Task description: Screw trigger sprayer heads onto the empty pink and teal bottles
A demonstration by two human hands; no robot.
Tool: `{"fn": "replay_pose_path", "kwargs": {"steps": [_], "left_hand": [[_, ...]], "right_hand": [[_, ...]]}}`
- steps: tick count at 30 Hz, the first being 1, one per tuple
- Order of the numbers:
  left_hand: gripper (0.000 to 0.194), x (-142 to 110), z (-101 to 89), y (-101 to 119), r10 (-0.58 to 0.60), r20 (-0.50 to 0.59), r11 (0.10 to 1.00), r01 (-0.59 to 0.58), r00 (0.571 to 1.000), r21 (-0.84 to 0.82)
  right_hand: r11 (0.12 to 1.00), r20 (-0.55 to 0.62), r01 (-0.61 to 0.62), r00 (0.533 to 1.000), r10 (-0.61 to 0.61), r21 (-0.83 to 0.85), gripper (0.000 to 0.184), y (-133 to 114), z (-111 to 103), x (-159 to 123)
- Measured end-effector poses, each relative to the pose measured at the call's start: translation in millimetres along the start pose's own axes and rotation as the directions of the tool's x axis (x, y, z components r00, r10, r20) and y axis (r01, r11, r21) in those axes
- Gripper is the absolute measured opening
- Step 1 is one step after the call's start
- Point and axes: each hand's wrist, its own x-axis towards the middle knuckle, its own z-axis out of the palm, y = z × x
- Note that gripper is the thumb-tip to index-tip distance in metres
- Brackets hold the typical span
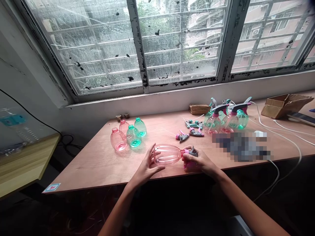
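A clear pink spray bottle (168, 154) lies sideways between my hands above the table's front edge. My left hand (149, 164) is curled round its base end. At its neck, my right hand (198, 160) grips the grey and pink spray head (190, 152). Beyond, to the left, stand pink bottles (118, 140) and green bottles (134, 136) without spray heads. Loose grey and pink spray heads (182, 136) lie behind the held bottle, with green and grey ones (194, 124) farther back.
Several bottles with spray heads (230, 121) stand at the back right, near a small brown box (199, 109). An open cardboard box (283, 106) and white cables (295, 144) are farther right. A blurred patch (242, 146) covers something on the table (98, 170). Windows rise behind.
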Motion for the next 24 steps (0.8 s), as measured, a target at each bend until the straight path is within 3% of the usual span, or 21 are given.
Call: {"fn": "replay_pose_path", "kwargs": {"steps": [9,14,24], "left_hand": [[0.1,-1.3,1.2,6.1,-0.037,0.036,0.999,0.038,0.999,-0.015],[0.11,-2.0,-0.8,2.9,0.028,0.056,0.998,-0.031,0.998,0.056],[0.109,-1.9,0.6,6.0,-0.046,0.046,0.999,0.046,0.998,0.013]], "right_hand": [[1.0,0.024,-0.008,1.0,0.008,0.006,0.042,1.2,-0.1,-1.4],[1.0,0.026,-0.004,1.0,0.003,0.018,0.042,2.3,-0.2,-1.4],[1.0,0.004,0.005,1.0,-0.005,0.003,0.041,-2.4,0.9,-0.9]]}}
